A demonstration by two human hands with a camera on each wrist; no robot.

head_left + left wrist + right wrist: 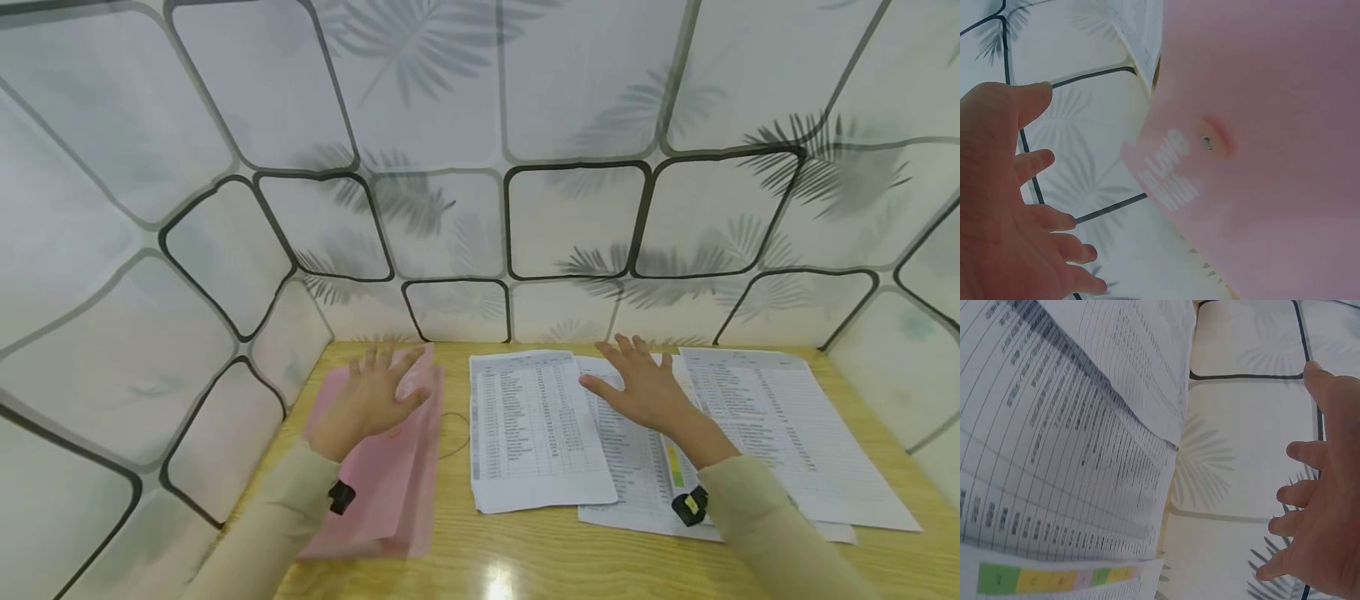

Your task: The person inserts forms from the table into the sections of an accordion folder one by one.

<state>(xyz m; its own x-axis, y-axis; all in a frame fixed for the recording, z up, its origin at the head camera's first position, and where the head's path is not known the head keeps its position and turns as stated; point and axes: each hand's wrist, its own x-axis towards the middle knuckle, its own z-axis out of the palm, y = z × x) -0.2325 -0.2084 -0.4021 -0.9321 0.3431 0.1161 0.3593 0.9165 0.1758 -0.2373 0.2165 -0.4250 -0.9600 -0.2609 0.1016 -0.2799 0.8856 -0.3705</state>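
My left hand (pixel 371 396) is spread over a pink folder (pixel 382 492) at the left of the table, holding nothing. In the left wrist view the folder (pixel 1272 206) shows pale lettering and a round button fastener (pixel 1215 139); that hand's fingers (pixel 1038 164) are apart from it. Fingers fanned out, my right hand (pixel 645 387) is above printed sheets and likewise holds nothing. Under it lies a middle sheet (pixel 633 492), partly covered by a left sheet (pixel 536 492). A right-hand sheet (pixel 780 425) overlaps it from the other side, by a strip with coloured blocks (pixel 1054 579).
Everything lies on a wood-grain table (pixel 510 554). A thin string (pixel 454 450) curves out between the folder and the left sheet. Patterned panels (pixel 450 225) with dark outlines and leaf prints enclose the back and both sides. Each wrist carries a small black device (pixel 690 506).
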